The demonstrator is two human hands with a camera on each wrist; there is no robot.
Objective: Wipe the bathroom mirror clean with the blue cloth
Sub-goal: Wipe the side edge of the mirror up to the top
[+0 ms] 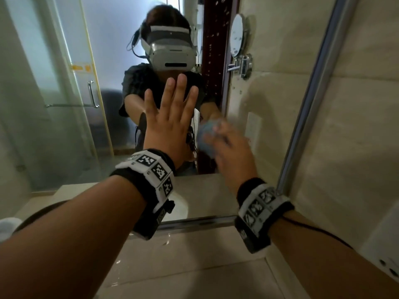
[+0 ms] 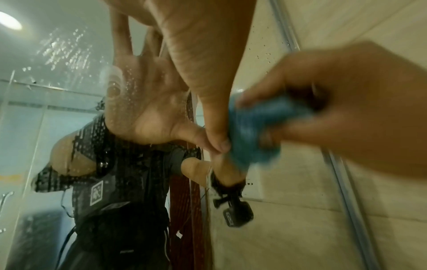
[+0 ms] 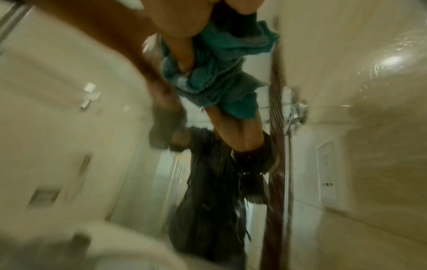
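Blue cloth (image 3: 215,76) — blurred from the head, clear from the wrists — bunched in right hand's (image 1: 228,152) grip; left hand (image 1: 170,124) spread on mirror (image 1: 267,104).

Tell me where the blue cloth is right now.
In the head view the blue cloth is bunched in the right hand against the mirror, just right of the flat left hand and left of the mirror's metal frame.

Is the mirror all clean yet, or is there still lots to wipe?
Not yet. The right hand grips the bunched blue cloth against the mirror near its right side, blurred as if mid-wipe. The left hand presses flat on the glass beside it. Water droplets still speckle the glass in the left wrist view, so that part is left. No patch can be called finished from these pictures.
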